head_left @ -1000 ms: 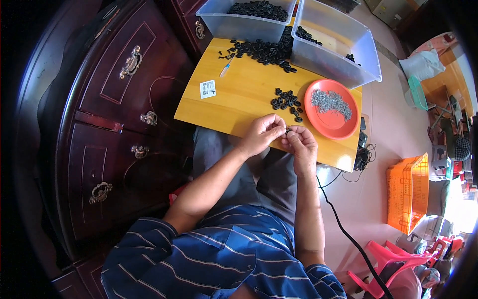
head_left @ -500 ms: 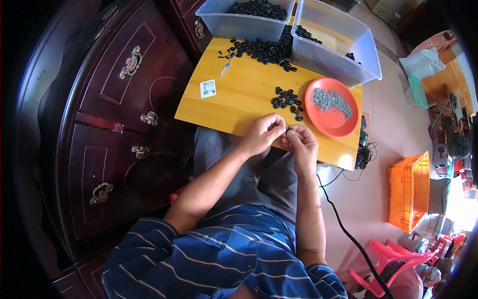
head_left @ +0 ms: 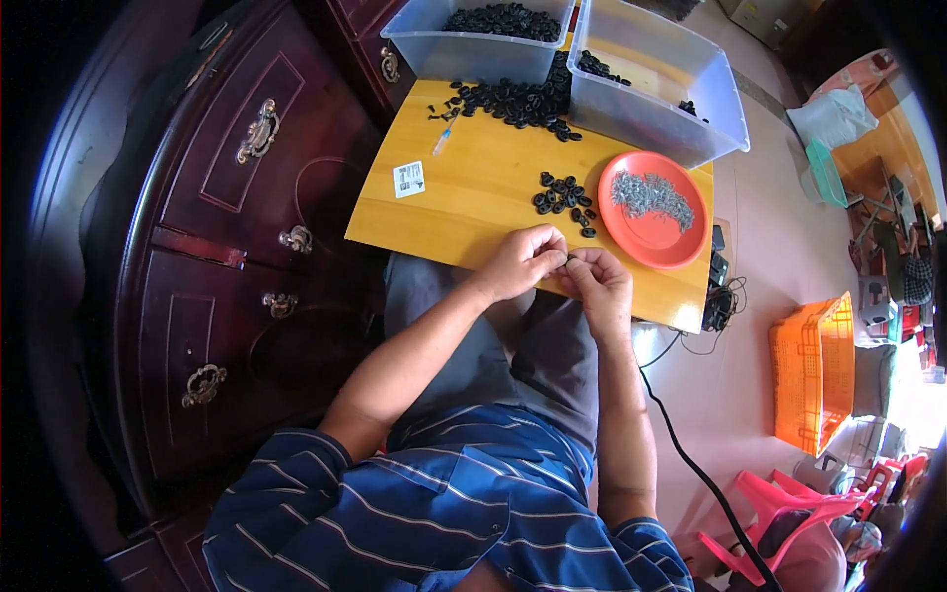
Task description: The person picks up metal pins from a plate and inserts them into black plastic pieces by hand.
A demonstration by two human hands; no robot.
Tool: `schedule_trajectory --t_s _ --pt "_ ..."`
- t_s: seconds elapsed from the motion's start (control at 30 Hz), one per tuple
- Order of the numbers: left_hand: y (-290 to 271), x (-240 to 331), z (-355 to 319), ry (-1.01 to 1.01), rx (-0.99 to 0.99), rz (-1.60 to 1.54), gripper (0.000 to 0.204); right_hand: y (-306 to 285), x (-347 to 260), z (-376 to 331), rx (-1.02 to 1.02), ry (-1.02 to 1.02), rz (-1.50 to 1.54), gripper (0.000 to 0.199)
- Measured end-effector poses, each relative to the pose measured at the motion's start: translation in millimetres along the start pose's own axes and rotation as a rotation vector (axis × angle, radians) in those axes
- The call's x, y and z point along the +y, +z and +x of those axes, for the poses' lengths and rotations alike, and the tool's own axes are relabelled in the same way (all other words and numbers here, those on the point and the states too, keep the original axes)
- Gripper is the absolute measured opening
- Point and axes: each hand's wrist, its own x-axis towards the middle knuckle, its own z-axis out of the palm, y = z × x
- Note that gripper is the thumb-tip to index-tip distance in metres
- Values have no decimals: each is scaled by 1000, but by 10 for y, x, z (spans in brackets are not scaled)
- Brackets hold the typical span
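"At the edge of the table (head_left: 424, 212), what have you got?"

"Leftmost, I see the left hand (head_left: 523, 264), fingertips pinched together; on what, I can't tell. Next, a black piece (head_left: 569, 260), gripped by the right hand (head_left: 604, 289). Then a red plate (head_left: 653, 245)."

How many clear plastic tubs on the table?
2. The left tub is at back left of the table, holding many black pieces; the right tub is at its back right, holding fewer. More could lie beyond the picture's top edge.
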Motion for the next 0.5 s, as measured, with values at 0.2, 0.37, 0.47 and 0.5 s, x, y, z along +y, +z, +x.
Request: schedule_trajectory --t_s 0.2,0.37,0.47,0.5 --pt "34 60 8 -8 5 -76 7 -22 -13 -2 11 3 71 9" --pt "19 79 37 -25 -27 -88 8 -52 -8 1 8 -22 99 9" --pt "-12 98 106 7 -45 -140 6 -67 -57 -5 28 10 115 9" --pt "-31 91 146 103 35 -19 8 -79 -57 -11 56 -2 148 9"
